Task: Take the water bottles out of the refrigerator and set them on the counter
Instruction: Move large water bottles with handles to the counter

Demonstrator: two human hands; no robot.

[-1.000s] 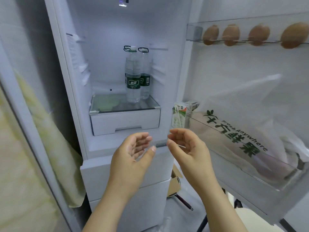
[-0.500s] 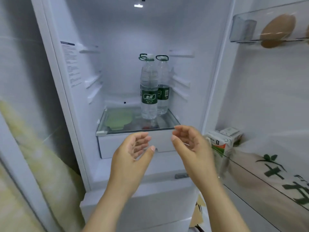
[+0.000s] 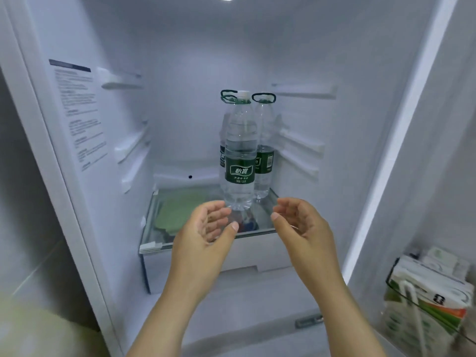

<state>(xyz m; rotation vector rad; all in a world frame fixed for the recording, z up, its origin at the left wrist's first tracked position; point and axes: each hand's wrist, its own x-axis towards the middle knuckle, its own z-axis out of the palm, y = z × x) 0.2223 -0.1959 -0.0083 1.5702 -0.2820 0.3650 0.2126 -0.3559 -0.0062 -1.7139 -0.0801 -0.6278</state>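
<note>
a: what are the hands doing?
b: the left hand and the right hand are hovering in front of the glass shelf. the palms are facing each other, the fingers are loosely curved, and both are holding nothing.
a: where are the bottles standing?
b: inside the refrigerator, upright on that shelf. the front bottle is standing just beyond the fingertips. a second bottle is standing close behind it to the right, and a third bottle is showing partly behind on the left.
a: how is the front bottle likely handling?
b: it is looking full, so probably heavy. the thin plastic is probably giving under a squeeze, and may be slick if cold. gripping the body at the green label, or hooking the carry loop at the neck, is looking safest.
</note>
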